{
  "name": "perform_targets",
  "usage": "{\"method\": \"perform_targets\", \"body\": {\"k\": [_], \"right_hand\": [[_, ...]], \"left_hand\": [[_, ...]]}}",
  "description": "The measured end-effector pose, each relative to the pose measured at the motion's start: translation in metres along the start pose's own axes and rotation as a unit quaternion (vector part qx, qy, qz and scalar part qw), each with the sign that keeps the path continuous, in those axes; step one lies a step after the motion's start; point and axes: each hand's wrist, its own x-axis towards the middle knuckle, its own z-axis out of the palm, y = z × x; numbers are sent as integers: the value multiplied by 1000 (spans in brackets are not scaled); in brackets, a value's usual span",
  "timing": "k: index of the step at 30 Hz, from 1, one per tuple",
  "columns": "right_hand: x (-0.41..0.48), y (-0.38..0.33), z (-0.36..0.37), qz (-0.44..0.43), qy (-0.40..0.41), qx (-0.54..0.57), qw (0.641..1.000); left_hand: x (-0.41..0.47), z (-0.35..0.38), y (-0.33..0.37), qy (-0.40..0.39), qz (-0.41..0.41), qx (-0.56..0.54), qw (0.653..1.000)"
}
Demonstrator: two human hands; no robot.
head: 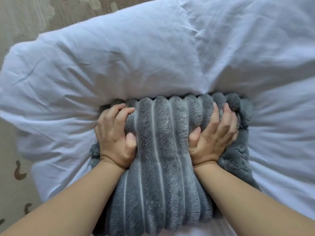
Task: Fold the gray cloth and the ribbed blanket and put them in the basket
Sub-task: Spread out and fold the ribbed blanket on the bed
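The gray ribbed blanket (160, 150) lies bunched into a thick folded bundle on the white bedding, its plush ribs running away from me. My left hand (114, 135) grips the bundle's left side, fingers curled over the edge and thumb pressed into the top. On the right side, my right hand (213, 133) grips it the same way, fingers dug into the fabric. A small patch of gray fabric (117, 101) peeks out just above my left hand. The basket is out of view.
A rumpled white duvet (136, 62) fills most of the view around the bundle. A beige patterned floor (17, 31) shows along the left edge and top left corner.
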Motion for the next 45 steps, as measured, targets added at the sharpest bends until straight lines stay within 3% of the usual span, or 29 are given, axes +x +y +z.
{"method": "perform_targets", "body": {"k": [16,21,24,26,30,32,36,45], "right_hand": [[0,-3,-13,23,10,-2,1000],[15,-3,-45,35,-109,-57,992],[24,-9,-65,28,-190,-90,977],[31,-16,-79,22,-239,-121,963],[37,-25,-102,-15,-281,-161,946],[37,-19,-109,-24,-288,-139,947],[42,19,-122,-71,-298,-51,950],[21,36,-97,-66,-203,65,975]], "left_hand": [[-3,-14,5,20,11,-1,1000],[5,-67,44,-51,-41,17,998],[10,-101,82,-138,-108,187,967],[9,-116,110,-139,-116,258,949],[-14,-113,149,-128,-71,200,969],[-30,-102,141,-149,-72,199,966],[-42,-91,110,-106,-58,172,978],[-37,-79,95,-67,-41,136,988]]}}
